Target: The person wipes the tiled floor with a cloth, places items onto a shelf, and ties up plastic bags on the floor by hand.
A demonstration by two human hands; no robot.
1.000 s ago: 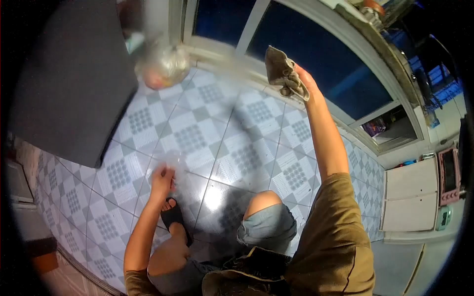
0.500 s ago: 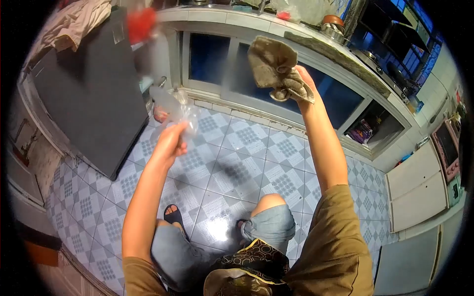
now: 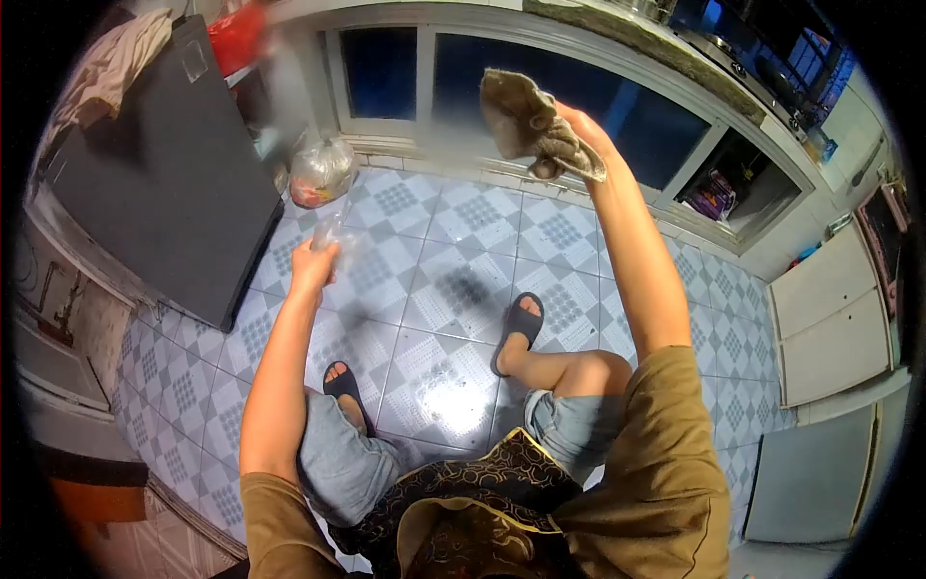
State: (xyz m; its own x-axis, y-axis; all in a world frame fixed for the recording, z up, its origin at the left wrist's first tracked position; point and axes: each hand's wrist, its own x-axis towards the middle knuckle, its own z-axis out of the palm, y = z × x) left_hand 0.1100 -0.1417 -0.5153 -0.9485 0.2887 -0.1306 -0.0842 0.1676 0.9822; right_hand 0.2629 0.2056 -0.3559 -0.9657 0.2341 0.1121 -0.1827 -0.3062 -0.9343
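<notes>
My left hand [image 3: 313, 266] is closed on a thin clear plastic bag [image 3: 332, 232], held out low over the tiled floor. Part of the bag is blurred and nearly see-through. Beyond it, a full, knotted-looking plastic bag [image 3: 324, 174] with reddish things inside sits on the floor by the cabinet base. Up to the right, my right hand [image 3: 586, 137] grips a crumpled brown cloth [image 3: 521, 111], which stands out stiffly in front of the cabinet doors. The cloth hides some of my fingers.
On the left stands a dark grey refrigerator [image 3: 154, 164] with a beige cloth [image 3: 116, 68] on top and a red bag [image 3: 237, 39] beside it. Ahead run low cabinets [image 3: 424, 87] under a counter [image 3: 617, 29]. White cabinets [image 3: 834, 318] line the right side.
My view has tilted down and I have stepped forward, my right foot now showing. My left hand has lowered slightly with the clear bag; the cloth stays in my right hand.
</notes>
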